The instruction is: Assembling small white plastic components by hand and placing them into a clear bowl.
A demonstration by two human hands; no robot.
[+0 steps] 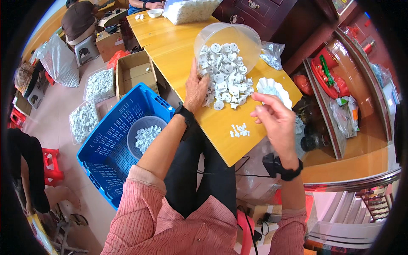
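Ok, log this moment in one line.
left hand: at tipped clear tub | right hand: near scalloped dish | white pieces: heaped at tub mouth

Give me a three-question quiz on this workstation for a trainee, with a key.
1. Which of the person's hands is at the side of the translucent plastic tub?
2. True or false: the tub is empty.
3. What stands inside the blue plastic crate?
a) a red stool
b) a round gray basin
c) a cardboard box

Key:
1. The left hand.
2. False; white plastic parts lie in it and spread onto the yellow table.
3. b.
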